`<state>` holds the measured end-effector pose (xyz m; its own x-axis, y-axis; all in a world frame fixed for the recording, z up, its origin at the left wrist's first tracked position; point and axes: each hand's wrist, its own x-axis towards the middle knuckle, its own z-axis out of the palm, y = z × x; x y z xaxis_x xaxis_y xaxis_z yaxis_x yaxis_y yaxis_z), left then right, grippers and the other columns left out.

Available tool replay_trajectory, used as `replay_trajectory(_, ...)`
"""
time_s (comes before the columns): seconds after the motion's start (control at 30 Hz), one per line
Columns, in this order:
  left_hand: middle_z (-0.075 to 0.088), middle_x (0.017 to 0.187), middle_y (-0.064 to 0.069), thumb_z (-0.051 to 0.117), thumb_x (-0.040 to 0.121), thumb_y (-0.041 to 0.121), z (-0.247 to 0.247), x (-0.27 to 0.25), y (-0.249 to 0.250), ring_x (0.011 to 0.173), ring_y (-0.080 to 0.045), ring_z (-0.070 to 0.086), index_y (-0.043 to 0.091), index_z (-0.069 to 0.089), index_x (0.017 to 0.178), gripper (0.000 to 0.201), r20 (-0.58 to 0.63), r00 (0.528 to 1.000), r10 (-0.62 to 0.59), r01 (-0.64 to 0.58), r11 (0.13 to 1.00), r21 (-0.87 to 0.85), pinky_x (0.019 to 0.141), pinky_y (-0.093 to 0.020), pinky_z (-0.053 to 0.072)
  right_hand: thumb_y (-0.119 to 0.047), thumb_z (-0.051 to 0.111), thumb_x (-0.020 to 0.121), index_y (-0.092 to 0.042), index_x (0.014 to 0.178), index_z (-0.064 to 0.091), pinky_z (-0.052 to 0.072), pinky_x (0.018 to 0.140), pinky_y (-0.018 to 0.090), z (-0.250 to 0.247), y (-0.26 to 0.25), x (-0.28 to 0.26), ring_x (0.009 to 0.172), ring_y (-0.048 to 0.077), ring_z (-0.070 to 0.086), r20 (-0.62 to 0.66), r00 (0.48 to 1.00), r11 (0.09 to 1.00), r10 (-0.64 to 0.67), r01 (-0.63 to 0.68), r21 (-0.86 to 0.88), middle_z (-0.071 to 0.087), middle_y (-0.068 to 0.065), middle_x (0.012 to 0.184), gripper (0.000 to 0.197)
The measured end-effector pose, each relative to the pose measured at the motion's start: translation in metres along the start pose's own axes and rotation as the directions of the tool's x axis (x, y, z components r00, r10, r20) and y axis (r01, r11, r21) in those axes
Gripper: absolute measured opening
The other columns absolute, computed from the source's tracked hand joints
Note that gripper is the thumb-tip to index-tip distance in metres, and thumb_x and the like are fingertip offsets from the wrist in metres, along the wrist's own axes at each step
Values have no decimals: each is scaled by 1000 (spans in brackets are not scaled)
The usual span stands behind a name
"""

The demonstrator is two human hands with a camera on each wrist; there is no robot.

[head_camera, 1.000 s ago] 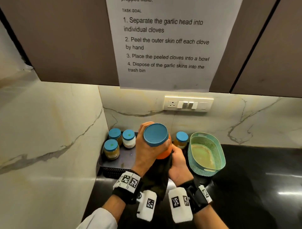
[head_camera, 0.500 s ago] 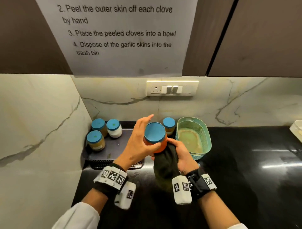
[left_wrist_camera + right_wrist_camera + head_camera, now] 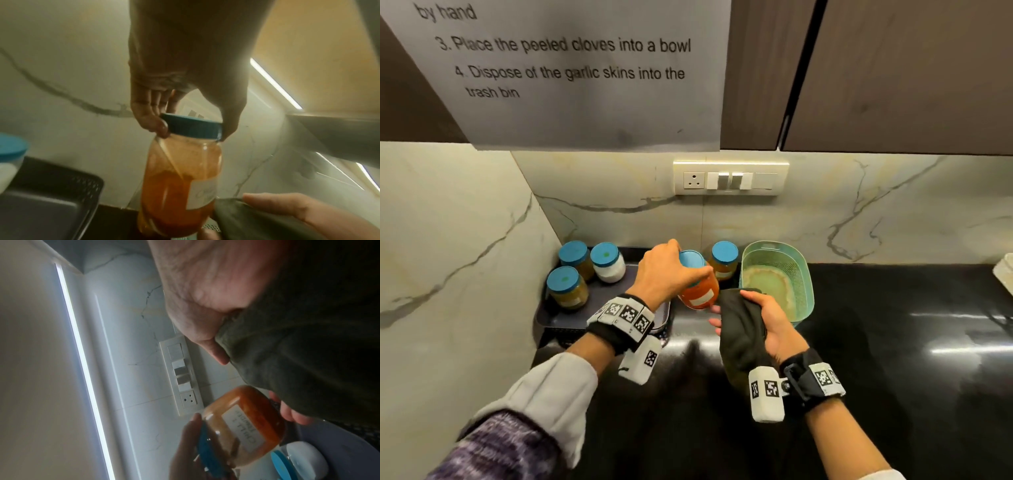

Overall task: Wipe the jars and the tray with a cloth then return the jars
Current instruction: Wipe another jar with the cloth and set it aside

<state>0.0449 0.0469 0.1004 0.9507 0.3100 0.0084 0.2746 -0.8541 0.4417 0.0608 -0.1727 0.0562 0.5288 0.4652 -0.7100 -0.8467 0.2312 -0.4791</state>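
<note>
My left hand (image 3: 671, 270) grips the blue lid of an orange chilli-powder jar (image 3: 700, 294) from above and holds it in the air just right of the grey tray (image 3: 599, 301); the same jar (image 3: 180, 178) hangs from my fingertips in the left wrist view. My right hand (image 3: 753, 318) clutches a dark cloth (image 3: 739, 335) just beside the jar's lower side, apart from it. Three blue-lidded jars (image 3: 566, 287) stand on the tray's left part. A fourth jar (image 3: 724, 260) stands behind the held jar, by the wall.
A teal plastic basket (image 3: 801, 274) sits right of the jars on the black counter (image 3: 893, 342). Marble walls close the left side and back, with a switch plate (image 3: 731, 178) above. Cupboards and a taped paper sheet (image 3: 585, 68) hang overhead.
The left hand has shifted to grip the jar by its lid from above and lowered it toward the tray. The right hand and cloth have come off the jar and drawn back right.
</note>
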Motion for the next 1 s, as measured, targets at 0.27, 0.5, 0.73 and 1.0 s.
replay_trajectory(0.27,61,123,-14,79,76,68,79,30,12,113,-35,62,9,58,125,79,137,987,-86,74,993,89,90,-43,53,-13,48,95,8,124,68,56,92,45,-41,-5,-7,100,36,70,-153,978,990,-141,144,8,68,30,125,41)
replay_trajectory(0.5,55,131,-14,82,76,56,137,50,36,115,-39,63,9,52,136,82,156,987,-30,12,993,115,92,-45,53,-10,52,91,13,122,68,63,74,40,-79,-10,-5,108,42,72,-258,943,975,-209,222,23,71,30,123,41)
replay_trajectory(0.73,54,129,-16,83,76,58,167,71,44,111,-39,64,8,53,136,84,155,987,-49,34,995,96,89,-46,55,-4,53,90,17,125,61,64,71,41,-86,-10,1,94,42,75,-290,934,971,-210,235,54,73,31,115,42)
replay_trajectory(1.0,55,134,-16,79,77,67,177,77,38,114,-38,65,6,48,142,95,132,989,-65,54,995,82,89,-45,55,-4,52,96,11,125,62,62,79,41,-80,-26,7,90,35,78,-281,924,959,-258,279,37,77,22,111,34)
